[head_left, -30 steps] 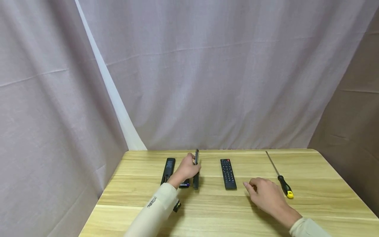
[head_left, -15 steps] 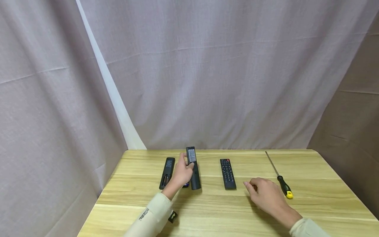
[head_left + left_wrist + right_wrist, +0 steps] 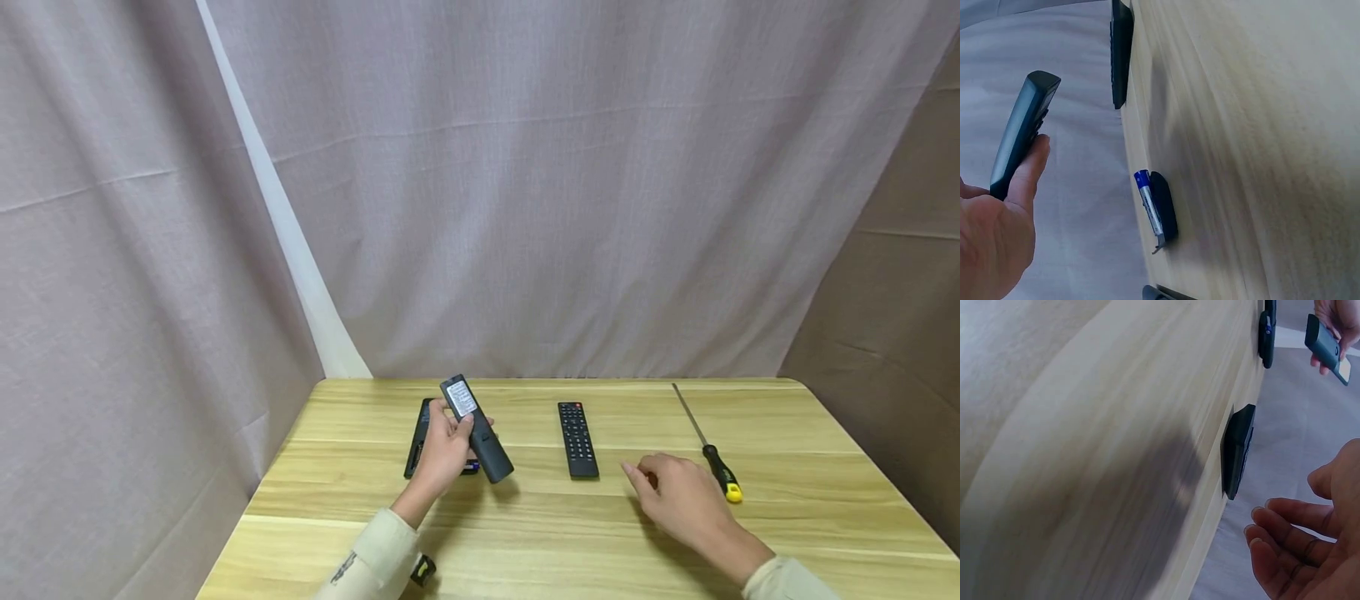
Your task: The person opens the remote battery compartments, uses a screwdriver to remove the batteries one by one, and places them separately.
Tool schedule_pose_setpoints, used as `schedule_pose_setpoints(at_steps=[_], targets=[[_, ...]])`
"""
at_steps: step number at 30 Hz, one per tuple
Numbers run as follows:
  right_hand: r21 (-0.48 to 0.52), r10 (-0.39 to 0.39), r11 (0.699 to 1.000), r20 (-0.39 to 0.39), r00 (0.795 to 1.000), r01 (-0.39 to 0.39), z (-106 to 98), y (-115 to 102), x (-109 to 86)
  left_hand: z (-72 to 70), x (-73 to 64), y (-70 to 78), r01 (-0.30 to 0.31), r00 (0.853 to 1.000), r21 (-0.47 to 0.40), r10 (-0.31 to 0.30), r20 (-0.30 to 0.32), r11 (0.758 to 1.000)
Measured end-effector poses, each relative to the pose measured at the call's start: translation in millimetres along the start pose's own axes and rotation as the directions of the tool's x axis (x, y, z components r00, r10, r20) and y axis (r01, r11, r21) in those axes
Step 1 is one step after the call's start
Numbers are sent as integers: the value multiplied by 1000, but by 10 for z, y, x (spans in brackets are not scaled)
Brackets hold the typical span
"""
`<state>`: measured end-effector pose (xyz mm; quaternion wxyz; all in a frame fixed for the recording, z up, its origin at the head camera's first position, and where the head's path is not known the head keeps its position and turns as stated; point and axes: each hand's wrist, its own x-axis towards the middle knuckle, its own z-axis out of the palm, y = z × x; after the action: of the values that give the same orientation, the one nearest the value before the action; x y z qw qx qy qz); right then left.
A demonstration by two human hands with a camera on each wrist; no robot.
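My left hand (image 3: pixel 444 454) grips a black remote control (image 3: pixel 489 446) raised above the table, its back with a white label turned up and the thumb across it. In the left wrist view, the fingers lie along the button side of that remote. Behind the hand, a second black remote (image 3: pixel 417 433) lies back up, partly hidden. Beside it, a battery with a blue end (image 3: pixel 1149 203) lies against a small black cover (image 3: pixel 1165 209). My right hand (image 3: pixel 678 500) holds nothing, fingers loosely curled, just right of a third remote (image 3: pixel 577 440) lying buttons up.
A screwdriver (image 3: pixel 722 472) with a black and yellow handle lies beyond the right hand, its shaft pointing to the back. A small black and yellow object (image 3: pixel 423 570) shows beside the left sleeve. Grey curtains (image 3: pixel 525 208) close in the wooden table (image 3: pixel 555 542) behind and at the sides.
The left hand has turned the remote from on edge to back up and tilted its labelled end leftward, moving slightly left and nearer. The right hand has barely shifted.
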<state>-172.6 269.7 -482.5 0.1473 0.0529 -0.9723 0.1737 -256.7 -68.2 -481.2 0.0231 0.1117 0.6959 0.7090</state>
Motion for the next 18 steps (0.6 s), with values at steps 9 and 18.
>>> schedule_pose_setpoints(at_steps=[9, 18], targets=[[7, 12, 1000, 24, 1000, -12, -27, 17, -13, -40, -9, -21, 4, 1000, -76, -4, 0, 997], [5, -8, 1000, 14, 1000, 8, -25, 7, -10, -16, 3, 33, -6, 1000, -104, 6, -6, 995]])
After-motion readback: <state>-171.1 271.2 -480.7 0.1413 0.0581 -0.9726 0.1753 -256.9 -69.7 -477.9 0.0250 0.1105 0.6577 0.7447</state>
